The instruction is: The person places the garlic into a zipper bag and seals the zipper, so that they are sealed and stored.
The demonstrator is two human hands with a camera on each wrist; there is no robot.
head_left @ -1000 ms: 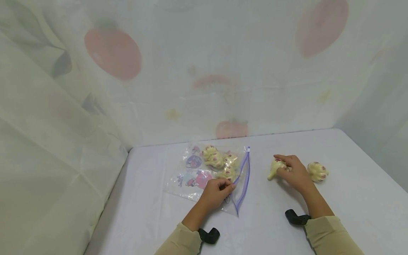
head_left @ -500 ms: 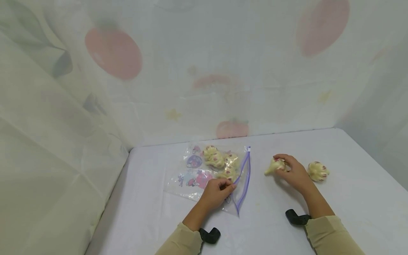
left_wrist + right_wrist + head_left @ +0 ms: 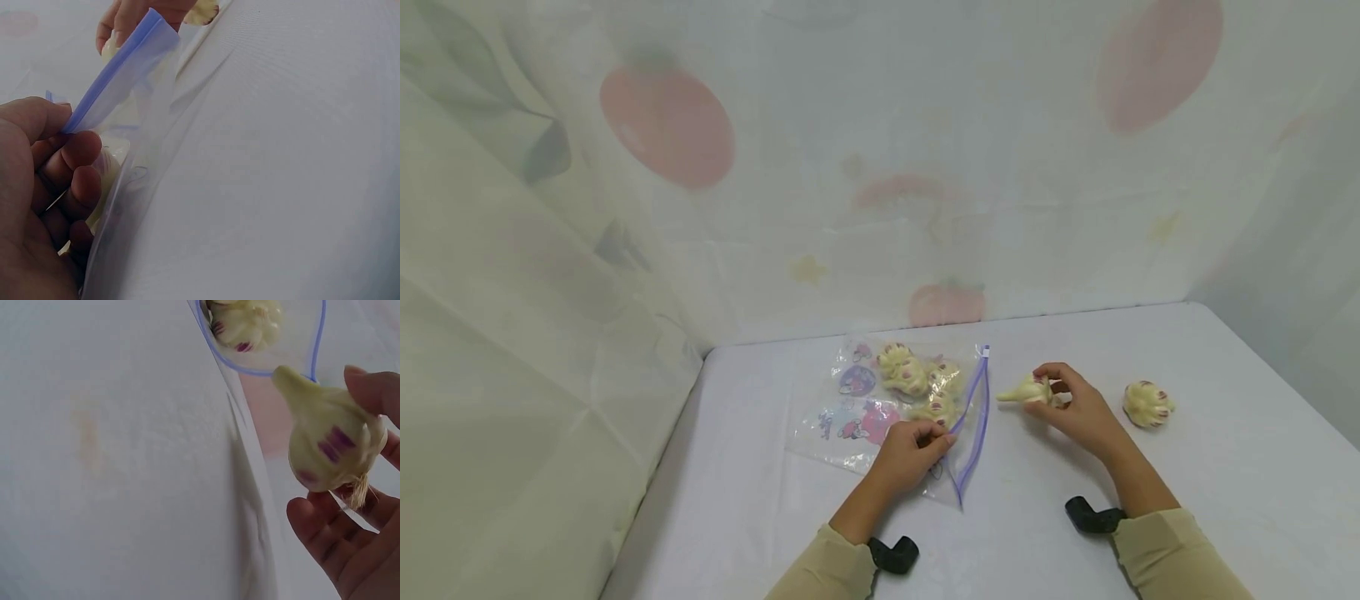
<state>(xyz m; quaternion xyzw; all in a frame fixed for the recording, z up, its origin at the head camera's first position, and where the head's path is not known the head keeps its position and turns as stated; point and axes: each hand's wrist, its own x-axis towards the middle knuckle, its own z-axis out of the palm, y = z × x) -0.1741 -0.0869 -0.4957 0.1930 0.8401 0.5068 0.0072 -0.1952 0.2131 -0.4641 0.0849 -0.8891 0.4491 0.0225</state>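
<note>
My left hand (image 3: 906, 454) pinches the purple-edged mouth of a clear printed zip bag (image 3: 820, 433) between thumb and fingers. In the left wrist view the purple zip strip (image 3: 119, 65) rises from that pinch, and the mouth stands parted. Inside the bag lie several garlic bulbs (image 3: 902, 371), cream with purple marks. My right hand (image 3: 1078, 417) grips another garlic bulb (image 3: 331, 437) by its round body, stem pointing left at the bag's mouth. Dry roots show at its base in the right wrist view.
One more garlic bulb (image 3: 1147, 404) lies on the white table (image 3: 1240, 467), right of my right hand. A pale fruit-print curtain (image 3: 1037, 192) stands along the table's back edge, with hanging cloth (image 3: 535, 375) at the left.
My right hand has moved left with its garlic bulb, whose stem has swung from down-left to pointing left, nearer the bag. My left hand has stayed on the bag's mouth.
</note>
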